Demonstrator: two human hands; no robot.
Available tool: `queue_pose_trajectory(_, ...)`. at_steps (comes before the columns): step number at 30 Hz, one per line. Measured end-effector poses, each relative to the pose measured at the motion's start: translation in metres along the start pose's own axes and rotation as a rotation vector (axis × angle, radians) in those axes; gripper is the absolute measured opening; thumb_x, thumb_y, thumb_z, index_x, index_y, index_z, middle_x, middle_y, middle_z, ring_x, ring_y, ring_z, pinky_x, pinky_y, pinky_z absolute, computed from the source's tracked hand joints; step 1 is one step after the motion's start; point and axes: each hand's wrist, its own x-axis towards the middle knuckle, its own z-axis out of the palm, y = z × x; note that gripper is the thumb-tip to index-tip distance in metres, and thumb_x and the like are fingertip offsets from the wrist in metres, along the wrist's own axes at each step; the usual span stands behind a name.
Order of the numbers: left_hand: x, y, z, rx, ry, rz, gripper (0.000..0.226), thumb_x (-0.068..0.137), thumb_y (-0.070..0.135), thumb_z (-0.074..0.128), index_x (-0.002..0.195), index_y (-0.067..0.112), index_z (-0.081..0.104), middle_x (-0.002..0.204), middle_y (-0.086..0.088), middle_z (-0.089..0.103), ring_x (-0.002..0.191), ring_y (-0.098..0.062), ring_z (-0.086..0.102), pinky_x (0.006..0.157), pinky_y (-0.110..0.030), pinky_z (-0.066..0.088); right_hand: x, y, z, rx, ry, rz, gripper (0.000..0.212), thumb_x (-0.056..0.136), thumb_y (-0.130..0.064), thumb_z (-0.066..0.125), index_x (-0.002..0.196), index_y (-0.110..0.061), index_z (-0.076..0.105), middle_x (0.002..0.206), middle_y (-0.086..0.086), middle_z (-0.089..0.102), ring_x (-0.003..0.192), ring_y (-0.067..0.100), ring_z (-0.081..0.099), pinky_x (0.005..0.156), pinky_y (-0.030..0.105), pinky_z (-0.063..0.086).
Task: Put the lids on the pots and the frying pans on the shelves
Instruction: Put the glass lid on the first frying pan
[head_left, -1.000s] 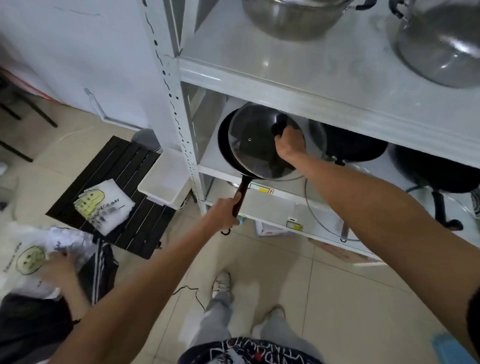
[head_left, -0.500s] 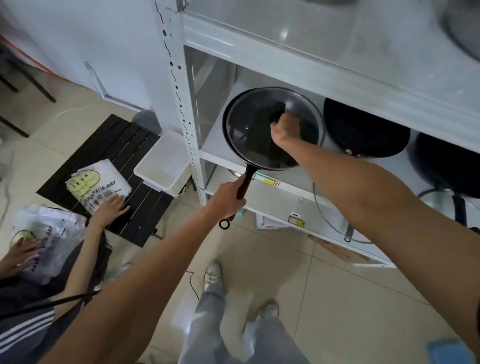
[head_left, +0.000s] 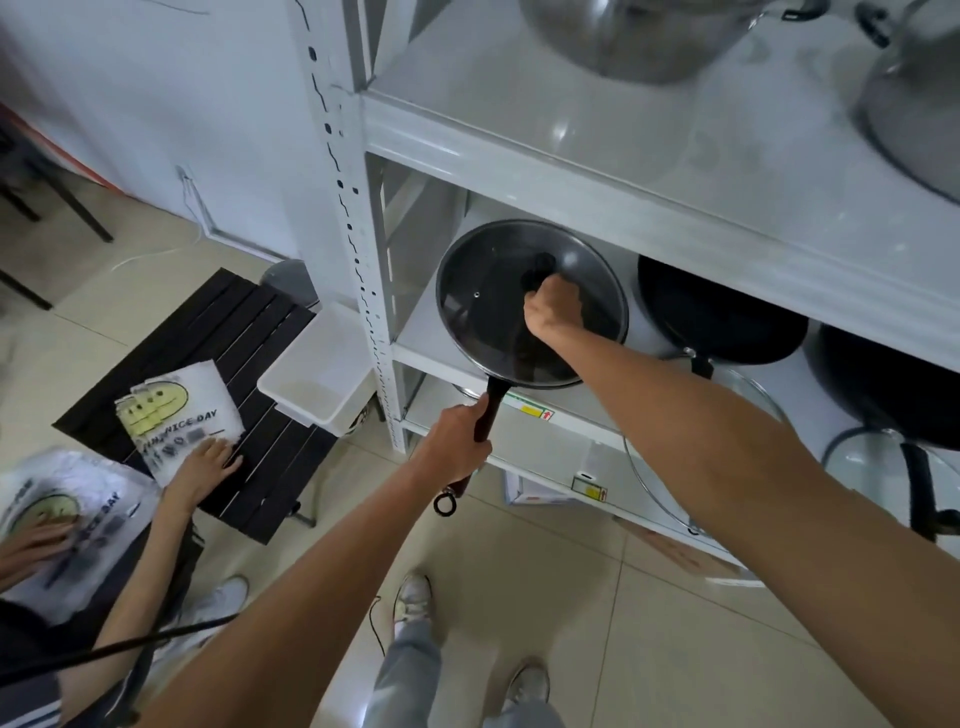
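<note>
A black frying pan (head_left: 524, 379) rests on the middle shelf (head_left: 421, 338) of a white rack, at its left end. A glass lid (head_left: 483, 301) lies flat on the pan. My right hand (head_left: 551, 306) grips the lid's black knob (head_left: 537, 266). My left hand (head_left: 457, 441) holds the pan's dark handle (head_left: 491, 405), which sticks out over the shelf's front edge. Two more black pans (head_left: 722, 317) (head_left: 893, 384) sit to the right on the same shelf. Loose glass lids (head_left: 654, 467) (head_left: 862, 462) lie on the shelf below. Steel pots (head_left: 628, 41) (head_left: 914, 98) stand on the top shelf.
The rack's perforated white post (head_left: 348, 218) stands left of the pan. A white plastic bin (head_left: 317, 379) sits beside it on the floor. Another person's hands (head_left: 200, 467) press printed bags on a black slatted table (head_left: 244, 332) at lower left. My feet are on the tiled floor.
The tilted lid has come down flat onto the pan, and the pan has settled on the middle shelf. The other person's hand has moved onto the bag on the black table.
</note>
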Motion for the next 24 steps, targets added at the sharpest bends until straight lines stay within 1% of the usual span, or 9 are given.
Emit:
queue_pose_trajectory(4, -0.001, 0.002, 0.002, -0.016, 0.014, -0.026, 0.075, 0.083, 0.012, 0.063, 0.149, 0.027, 0.032, 0.105, -0.013, 0.064, 0.088, -0.029, 0.067, 0.082, -0.040, 0.059, 0.000, 0.000, 0.002, 0.016, -0.006, -0.004, 0.030, 0.096, -0.018, 0.055, 0.111, 0.006, 0.065, 0.113, 0.023, 0.068, 0.106, 0.040, 0.066, 0.085, 0.041, 0.056)
queue_pose_trajectory(9, -0.006, 0.007, 0.010, -0.039, 0.013, -0.055, 0.077, 0.085, 0.011, 0.064, 0.150, 0.031, 0.029, 0.110, -0.012, 0.064, 0.092, -0.027, 0.066, 0.078, -0.030, 0.053, -0.004, 0.005, -0.001, 0.006, 0.013, -0.030, 0.030, 0.097, -0.019, 0.056, 0.115, 0.003, 0.066, 0.114, 0.021, 0.068, 0.107, 0.038, 0.066, 0.085, 0.040, 0.054)
queue_pose_trajectory(12, -0.008, 0.009, 0.014, -0.011, 0.011, -0.059, 0.075, 0.086, 0.014, 0.065, 0.150, 0.029, 0.029, 0.109, -0.012, 0.066, 0.093, -0.029, 0.068, 0.081, -0.035, 0.057, -0.008, 0.009, -0.002, -0.029, 0.012, -0.048, 0.029, 0.096, -0.019, 0.056, 0.115, 0.000, 0.067, 0.114, 0.019, 0.068, 0.107, 0.037, 0.066, 0.086, 0.041, 0.055)
queue_pose_trajectory(15, -0.009, 0.012, 0.014, 0.017, 0.005, -0.057, 0.075, 0.087, 0.016, 0.065, 0.151, 0.027, 0.028, 0.113, -0.014, 0.066, 0.097, -0.031, 0.068, 0.086, -0.040, 0.058, -0.009, 0.012, -0.005, -0.045, 0.016, -0.053, 0.028, 0.096, -0.017, 0.056, 0.117, -0.001, 0.066, 0.116, 0.019, 0.068, 0.108, 0.038, 0.065, 0.087, 0.042, 0.055)
queue_pose_trajectory(20, -0.011, 0.012, 0.009, 0.021, -0.015, -0.089, 0.074, 0.089, 0.014, 0.061, 0.152, 0.027, 0.025, 0.111, -0.015, 0.064, 0.095, -0.032, 0.067, 0.087, -0.042, 0.058, -0.011, 0.009, -0.002, -0.075, 0.031, -0.037, 0.028, 0.094, -0.013, 0.057, 0.118, -0.001, 0.066, 0.118, 0.018, 0.067, 0.109, 0.037, 0.065, 0.088, 0.043, 0.055)
queue_pose_trajectory(24, -0.009, 0.011, 0.000, 0.070, -0.031, -0.084, 0.074, 0.089, 0.018, 0.061, 0.153, 0.027, 0.024, 0.112, -0.015, 0.064, 0.094, -0.031, 0.068, 0.087, -0.043, 0.057, -0.011, 0.003, 0.001, -0.099, 0.059, -0.030, 0.030, 0.094, -0.013, 0.059, 0.121, -0.001, 0.065, 0.121, 0.017, 0.066, 0.111, 0.036, 0.065, 0.090, 0.043, 0.055)
